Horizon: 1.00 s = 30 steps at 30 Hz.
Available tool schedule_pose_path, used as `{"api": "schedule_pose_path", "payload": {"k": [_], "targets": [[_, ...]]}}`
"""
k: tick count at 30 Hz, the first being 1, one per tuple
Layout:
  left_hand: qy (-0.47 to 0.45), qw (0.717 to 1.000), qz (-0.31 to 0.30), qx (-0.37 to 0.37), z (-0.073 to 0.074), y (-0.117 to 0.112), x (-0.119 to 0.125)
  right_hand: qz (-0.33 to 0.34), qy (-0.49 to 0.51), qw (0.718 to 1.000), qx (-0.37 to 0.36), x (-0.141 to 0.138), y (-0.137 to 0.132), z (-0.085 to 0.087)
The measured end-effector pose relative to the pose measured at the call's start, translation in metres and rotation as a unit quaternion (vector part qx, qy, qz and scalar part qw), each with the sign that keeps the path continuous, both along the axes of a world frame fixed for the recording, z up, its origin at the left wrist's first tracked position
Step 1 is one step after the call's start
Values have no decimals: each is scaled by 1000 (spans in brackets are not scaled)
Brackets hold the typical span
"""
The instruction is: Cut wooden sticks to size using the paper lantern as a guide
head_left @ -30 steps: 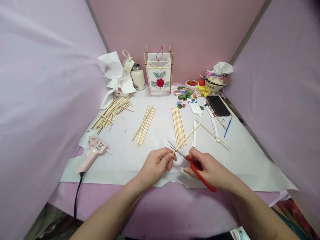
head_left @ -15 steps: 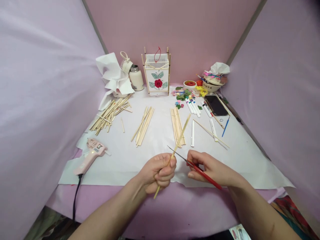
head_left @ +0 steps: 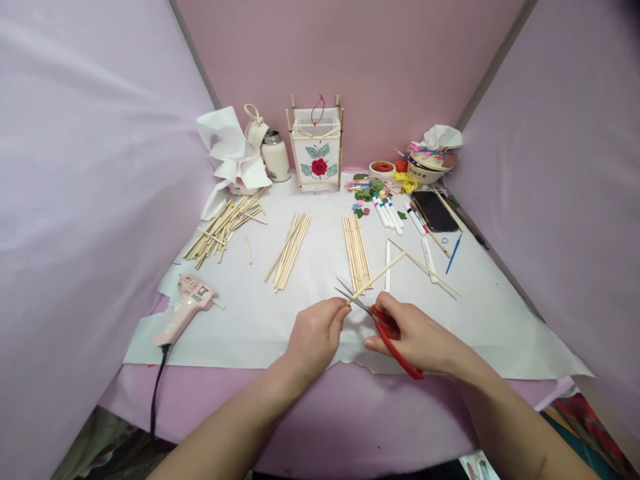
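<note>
My left hand (head_left: 314, 335) pinches the near end of a thin wooden stick (head_left: 380, 274) that points up and to the right over the white paper. My right hand (head_left: 415, 337) grips red-handled scissors (head_left: 385, 325). Their blades are spread around the stick just beside my left fingertips. Both hands hover near the front edge of the white paper sheet (head_left: 260, 320).
Piles of wooden sticks (head_left: 223, 227), (head_left: 289, 250), (head_left: 357, 251) lie across the paper. A pink glue gun (head_left: 184, 308) lies at the left, its cord going over the edge. At the back stand a paper lantern (head_left: 316, 143), a flask (head_left: 276, 155), markers (head_left: 390, 213), a phone (head_left: 436, 210) and bowls (head_left: 425, 170).
Half a second ago the left hand held the stick upright in a fist with the blades closed beside it. Now the stick is tilted to the right, held by its end, between opened blades.
</note>
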State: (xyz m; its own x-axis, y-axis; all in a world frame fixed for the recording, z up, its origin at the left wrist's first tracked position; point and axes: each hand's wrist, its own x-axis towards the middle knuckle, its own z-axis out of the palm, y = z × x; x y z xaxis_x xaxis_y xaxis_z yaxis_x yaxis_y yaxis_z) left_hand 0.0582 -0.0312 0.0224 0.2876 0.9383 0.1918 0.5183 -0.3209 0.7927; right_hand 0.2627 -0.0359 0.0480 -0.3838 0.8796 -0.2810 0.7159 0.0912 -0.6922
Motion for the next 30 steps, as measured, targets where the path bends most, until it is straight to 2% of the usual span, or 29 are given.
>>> {"api": "schedule_pose_path", "payload": {"k": [3,5,6,8,10,12,16,20,22,24,26,27,28,30], "targets": [[52,994,15,95,-7,-2,0,-8,-5,1000,7,-3,-1,0],[47,994,13,94,-7,-1,-1,-13,-2,1000,7,-4,-2,0],[31,997,7,68,-5,0,-1,-16,1,1000,7,-4,-2,-1],[-34,999,-18,-29,1,3,-3,-16,9,1000,6,-3,-2,-1],[-129,977,-53,-159,8,6,-6,-7,20,1000,-1,0,-2,0],[-236,927,-90,-279,13,8,-8,7,35,999,-13,3,-2,1],[-408,783,-159,-441,14,7,-11,34,73,996,-29,9,-1,4],[-495,656,-219,-526,12,1,-9,65,126,989,-38,10,0,3],[-523,605,-237,-552,13,-3,-8,77,148,985,-40,11,0,1],[-541,565,-251,-570,13,-5,-6,87,167,981,-41,11,0,0],[-543,556,-254,-575,14,-6,-6,96,180,978,-45,12,1,-2],[-538,568,-249,-571,14,-5,-6,97,182,977,-46,12,1,-2],[-528,592,-240,-560,14,-4,-6,93,178,978,-47,12,2,-2],[-500,665,-211,-513,14,0,-7,74,157,984,-45,12,2,-1]]}}
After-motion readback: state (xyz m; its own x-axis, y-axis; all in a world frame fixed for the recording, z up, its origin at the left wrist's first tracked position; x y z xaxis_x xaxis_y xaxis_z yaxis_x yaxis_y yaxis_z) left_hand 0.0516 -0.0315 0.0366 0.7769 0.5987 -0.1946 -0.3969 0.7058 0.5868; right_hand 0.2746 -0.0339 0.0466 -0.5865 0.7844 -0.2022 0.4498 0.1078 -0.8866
